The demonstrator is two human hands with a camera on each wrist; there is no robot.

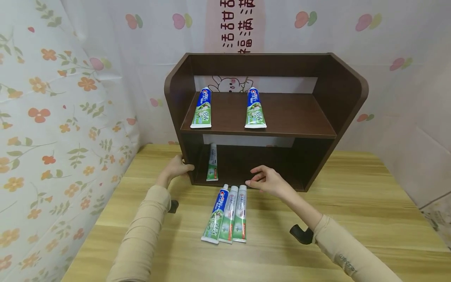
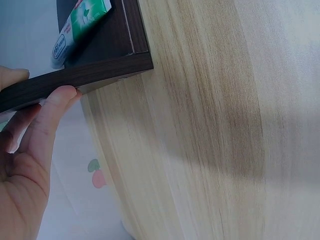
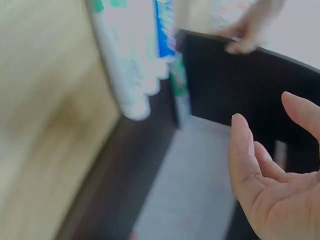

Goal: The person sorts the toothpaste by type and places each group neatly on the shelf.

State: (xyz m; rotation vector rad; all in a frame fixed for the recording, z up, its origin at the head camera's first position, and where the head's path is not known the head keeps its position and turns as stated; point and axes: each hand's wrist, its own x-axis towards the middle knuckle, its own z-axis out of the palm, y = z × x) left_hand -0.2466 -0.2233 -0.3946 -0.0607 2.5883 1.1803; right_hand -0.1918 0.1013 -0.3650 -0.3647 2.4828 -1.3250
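My left hand (image 1: 177,167) grips the left side panel of a dark brown two-tier shelf (image 1: 260,134). In the left wrist view the panel's edge passes between the digits of that hand (image 2: 35,145). My right hand (image 1: 269,181) hovers at the front of the lower tier, fingers parted and holding nothing. Just left of it, a blue-and-green toothpaste tube (image 1: 215,215), a silver-and-green toothpaste tube (image 1: 229,215) and a second silver-and-green tube (image 1: 240,214) lie side by side on the table. A similar silver-and-green tube (image 1: 212,164) lies on the lower tier, at the left.
Two blue-and-green toothpaste tubes lie on the upper tier, one tube (image 1: 202,109) at the left and another tube (image 1: 255,109) near the middle. The shelf stands on a wood-grain table (image 1: 282,250). Patterned cloth (image 1: 148,58) hangs behind and at the left.
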